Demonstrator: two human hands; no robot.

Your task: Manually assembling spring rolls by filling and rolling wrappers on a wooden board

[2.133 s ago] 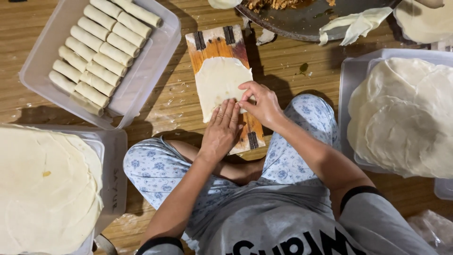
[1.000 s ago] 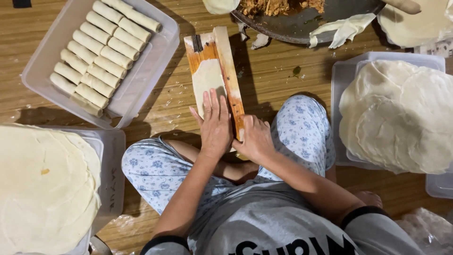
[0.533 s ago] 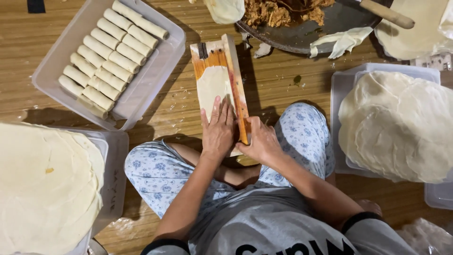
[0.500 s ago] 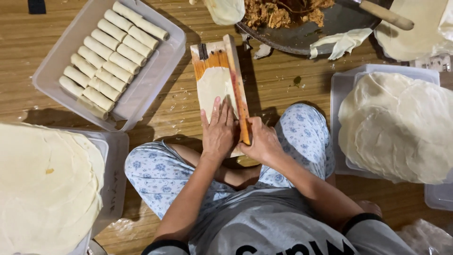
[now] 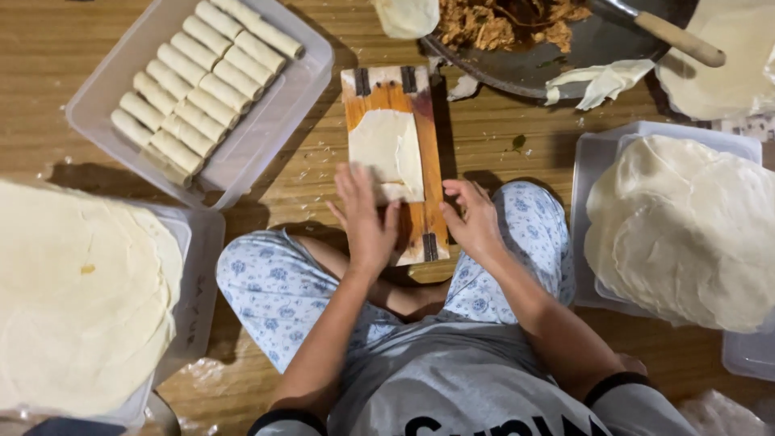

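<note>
Resting flat and open on the near end of the wrapper, the left hand grips nothing. The wrapper lies folded on the board, between the knees. The right hand, fingers loosely spread, holds nothing and touches the board's right edge.

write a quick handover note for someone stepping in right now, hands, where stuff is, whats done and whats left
Left hand: open, flat on the near end of the wooden board, at the folded wrapper.
Right hand: open, at the board's right edge, holding nothing.
Done: two rows of finished rolls in the clear tray.
Left: this wrapper is not yet rolled; filling in the pan; wrapper stacks on both sides.
</note>
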